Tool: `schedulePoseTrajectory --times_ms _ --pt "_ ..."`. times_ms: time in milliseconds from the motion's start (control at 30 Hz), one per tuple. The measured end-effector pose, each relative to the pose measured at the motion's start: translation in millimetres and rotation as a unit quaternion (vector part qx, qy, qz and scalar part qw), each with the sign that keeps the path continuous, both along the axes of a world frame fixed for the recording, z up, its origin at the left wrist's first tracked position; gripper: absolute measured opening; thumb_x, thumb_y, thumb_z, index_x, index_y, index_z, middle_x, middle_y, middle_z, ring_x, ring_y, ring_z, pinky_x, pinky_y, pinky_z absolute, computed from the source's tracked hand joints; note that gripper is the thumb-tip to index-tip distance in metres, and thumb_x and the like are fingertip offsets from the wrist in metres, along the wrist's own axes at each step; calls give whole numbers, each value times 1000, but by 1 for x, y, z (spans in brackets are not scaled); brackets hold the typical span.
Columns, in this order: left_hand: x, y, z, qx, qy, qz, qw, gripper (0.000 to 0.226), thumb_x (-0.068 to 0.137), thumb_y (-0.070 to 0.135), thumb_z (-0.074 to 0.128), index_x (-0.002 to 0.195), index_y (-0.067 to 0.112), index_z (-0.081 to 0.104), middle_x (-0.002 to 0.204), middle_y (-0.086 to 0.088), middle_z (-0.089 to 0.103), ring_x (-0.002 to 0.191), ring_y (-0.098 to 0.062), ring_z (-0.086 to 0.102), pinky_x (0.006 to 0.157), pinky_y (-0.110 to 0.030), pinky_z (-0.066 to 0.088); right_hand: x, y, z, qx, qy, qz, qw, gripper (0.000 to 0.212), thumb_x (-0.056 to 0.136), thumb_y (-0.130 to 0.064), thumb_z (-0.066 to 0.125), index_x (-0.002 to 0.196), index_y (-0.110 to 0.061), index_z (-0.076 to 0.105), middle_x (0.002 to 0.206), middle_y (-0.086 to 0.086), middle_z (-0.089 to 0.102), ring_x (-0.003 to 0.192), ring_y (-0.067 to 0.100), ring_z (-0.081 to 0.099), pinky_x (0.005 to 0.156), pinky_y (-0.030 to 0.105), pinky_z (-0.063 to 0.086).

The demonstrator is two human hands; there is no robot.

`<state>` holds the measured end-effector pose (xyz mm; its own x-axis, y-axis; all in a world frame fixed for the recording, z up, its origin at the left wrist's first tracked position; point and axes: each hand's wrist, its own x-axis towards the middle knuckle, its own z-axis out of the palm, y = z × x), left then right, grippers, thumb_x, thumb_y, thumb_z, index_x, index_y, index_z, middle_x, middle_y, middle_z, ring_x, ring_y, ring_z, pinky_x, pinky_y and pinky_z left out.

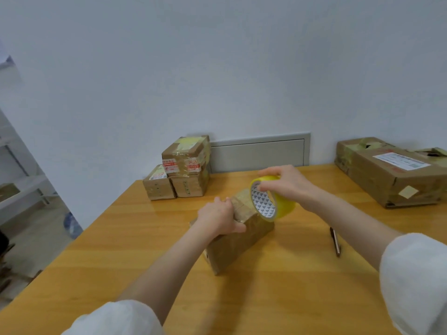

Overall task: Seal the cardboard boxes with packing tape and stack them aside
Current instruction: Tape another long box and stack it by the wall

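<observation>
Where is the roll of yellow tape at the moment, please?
In the head view the tape roll is near the centre, held by the right hand against the top of the small cardboard box that the left hand holds on the table.

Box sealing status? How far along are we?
Done: three taped small cardboard boxes stacked by the wall at the wooden table's far left. In hand: the left hand holds a small brown cardboard box mid-table while the right hand has a grip on a yellow roll of packing tape at its top. Left: finish and stack it; the large labelled cardboard box at right looks open on top, likely unsealed.
</observation>
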<state>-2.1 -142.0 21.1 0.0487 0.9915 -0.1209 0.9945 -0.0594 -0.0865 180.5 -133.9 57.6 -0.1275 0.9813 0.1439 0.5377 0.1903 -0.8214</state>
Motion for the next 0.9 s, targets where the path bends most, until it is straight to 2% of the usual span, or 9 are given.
schedulePoseTrajectory --times_ms 133,200,267,400,567,667,733,800,900 --pt "0 1 1 -6 -3 -8 1000 93 78 61 61 148 13 23 135 -13 42 121 -33 47 89 -41 47 -4 -7 -1 16 -28 -12 999 39 74 -26 71 113 -28 67 118 0 62 109 18 55 87 30 46" --pt "-1 2 2 -9 -4 -7 1000 93 79 60 61 149 12 23 136 -13 41 121 -33 47 90 -41 48 1 -11 -4 3 -68 -1 998 35 75 -30 70 110 -28 68 120 0 63 111 19 56 87 30 46" --pt "-1 2 2 -11 -3 -10 1000 92 79 60 60 149 13 23 134 -13 42 119 -32 48 88 -40 49 9 -18 -16 -11 -126 11 992 41 77 -35 67 117 -31 65 127 -1 61 115 20 55 91 33 47" --pt "-1 3 2 -9 -3 -29 1000 92 77 60 62 148 15 25 130 -10 44 115 -31 50 84 -38 49 17 -27 -33 -15 -107 14 994 39 80 -37 62 119 -35 61 129 -2 58 102 14 52 72 25 43" --pt "-3 4 2 -11 -11 -41 999 92 76 61 63 148 17 25 130 -9 44 115 -29 51 83 -37 49 25 -30 -39 -71 -141 44 986 42 83 -43 60 125 -37 58 132 -3 59 104 15 53 69 23 42" --pt "-5 5 0 -10 -16 -50 999 94 76 62 62 149 18 23 132 -9 43 116 -28 50 85 -37 50 28 -42 -54 -87 -158 58 982 55 85 -39 60 138 -37 46 139 -3 52 102 14 59 67 21 48" --pt "-7 3 -2 -7 -17 -49 999 97 76 64 61 150 19 19 138 -9 41 121 -28 47 90 -39 50 25 -48 -64 -77 -159 44 983 61 84 -37 59 141 -40 40 131 0 58 77 10 65 65 25 54" --pt "-5 0 -2 -5 -22 -60 998 108 75 64 64 153 16 8 152 -11 27 135 -30 34 104 -45 41 20 -48 -69 -64 -183 25 981 61 83 -38 56 142 -42 38 111 1 68 47 6 49 49 22 45" --pt "9 3 3 45 0 -158 986 112 80 60 62 152 11 -8 161 -7 -5 148 -23 -1 119 -43 10 16 -44 -64 -66 -226 19 972 60 84 -43 53 142 -43 37 96 -8 66 48 5 44 46 21 36"
